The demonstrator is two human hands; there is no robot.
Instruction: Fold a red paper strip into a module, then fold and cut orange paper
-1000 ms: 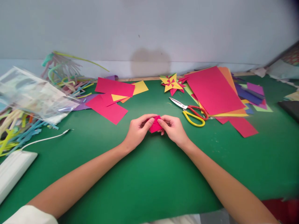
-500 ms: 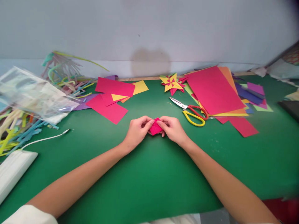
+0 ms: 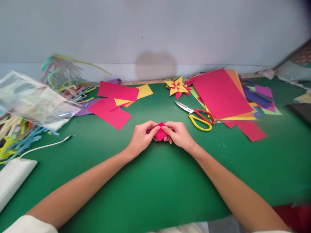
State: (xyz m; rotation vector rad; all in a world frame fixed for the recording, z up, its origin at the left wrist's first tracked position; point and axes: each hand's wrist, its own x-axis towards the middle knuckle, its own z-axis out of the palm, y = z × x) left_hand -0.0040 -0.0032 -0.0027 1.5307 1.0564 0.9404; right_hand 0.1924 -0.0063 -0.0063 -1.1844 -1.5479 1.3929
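A small folded red paper (image 3: 160,134) is pinched between both hands over the middle of the table, its shape close to a diamond. My left hand (image 3: 145,136) grips its left side, thumb on top. On the right side my right hand (image 3: 178,134) does the same, with its other fingers curled beneath. The hidden fingers and the paper's underside do not show. Beyond the hands lies a yellow and red folded paper star (image 3: 178,88). Scissors (image 3: 196,115) with one red and one yellow handle lie to the right, blades slightly apart.
Red sheets (image 3: 221,94) over orange and yellow ones lie at the back right, near a red strip (image 3: 252,131). Cut red pieces (image 3: 118,91) lie back left. Colourful pipe cleaners (image 3: 65,72), a clear plastic bag (image 3: 36,97) and a white power bank (image 3: 17,181) with cable occupy the left.
The red paper now shows a more even diamond face between the thumbs. Both hands keep nearly the same place, and the whole view has shifted slightly.
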